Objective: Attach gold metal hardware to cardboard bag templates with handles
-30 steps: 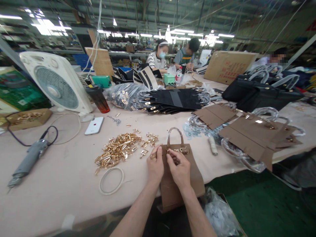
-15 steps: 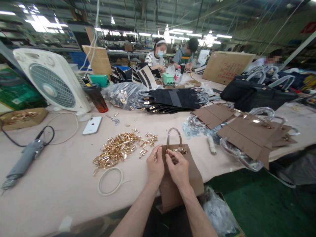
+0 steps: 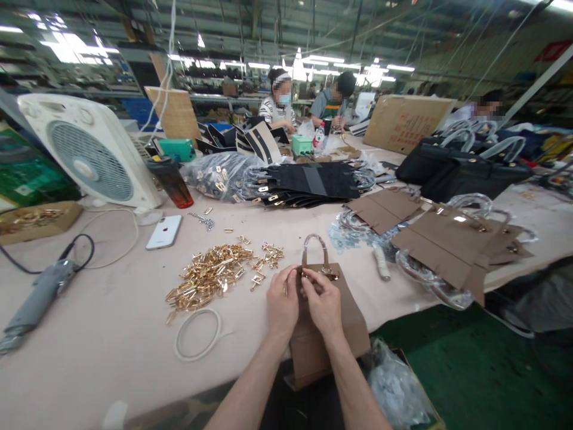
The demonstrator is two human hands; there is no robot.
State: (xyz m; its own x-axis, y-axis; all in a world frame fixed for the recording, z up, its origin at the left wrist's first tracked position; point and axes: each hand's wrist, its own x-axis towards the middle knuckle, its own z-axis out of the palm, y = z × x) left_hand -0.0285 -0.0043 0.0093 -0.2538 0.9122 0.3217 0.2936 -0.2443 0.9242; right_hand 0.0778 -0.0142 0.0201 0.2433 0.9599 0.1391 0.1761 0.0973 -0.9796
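A brown bag panel (image 3: pixel 350 319) lies over the table's front edge, partly hidden under my hands. Its looped handle (image 3: pixel 315 241), wrapped in clear plastic, points away from me. Gold hardware (image 3: pixel 330 273) sits near the handle's right base. My left hand (image 3: pixel 283 303) is closed at the panel's upper left corner, with a bit of gold metal showing among its curled fingers. At the handle's left base, my right hand (image 3: pixel 323 300) pinches a small gold fitting, mostly covered by the fingertips. Left of my hands lies a heap of gold fittings (image 3: pixel 210 275).
A tape roll (image 3: pixel 178 343), a phone (image 3: pixel 163 232) and a grey electric screwdriver (image 3: pixel 38 304) lie to the left, below a fan (image 3: pixel 87 155). More brown panels (image 3: pixel 441 245) are stacked right, black panels (image 3: pixel 308 179) ahead. Co-workers sit across the table.
My fingertips have drawn closer together at the panel's top edge, and the left thumb now touches there. The view has shifted slightly; the panel stays in place.
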